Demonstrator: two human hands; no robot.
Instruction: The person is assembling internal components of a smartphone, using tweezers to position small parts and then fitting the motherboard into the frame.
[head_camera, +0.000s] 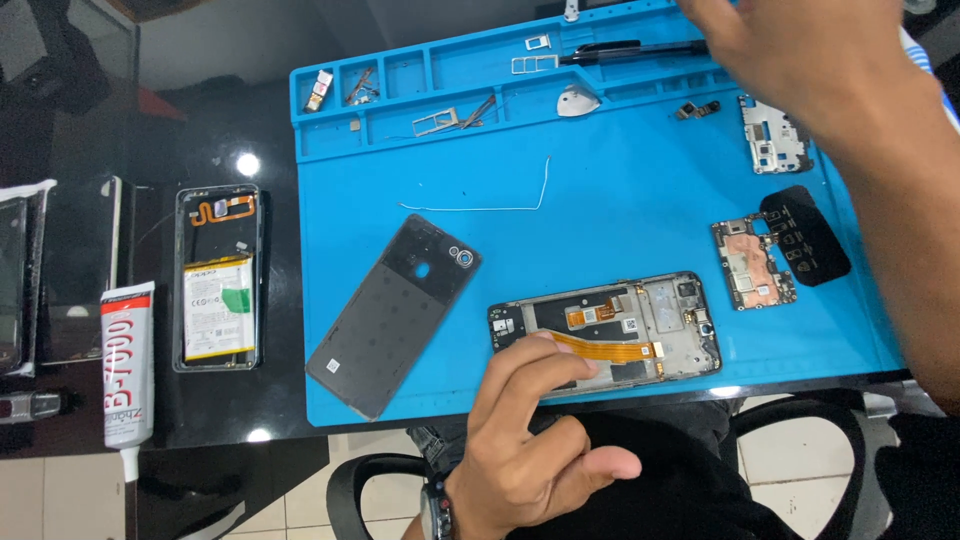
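Note:
My left hand (530, 450) reaches up from the bottom edge. Its fingertips rest on the near left part of an opened phone frame (650, 325) with an orange flex cable, and the thumb stands apart. The frame lies on a blue work mat (620, 220). My right hand (800, 55) is blurred at the mat's far right, over the tray slots. It meets the end of a black pen-shaped tool (625, 49); whether it grips the tool is unclear.
On the mat lie a dark back cover (395, 310), a circuit board (752, 262), a black shield (808, 235), a metal plate (772, 135), a white wire (500, 205) and card trays (435, 122). Left of the mat are another opened phone (217, 278) and a glue tube (128, 365).

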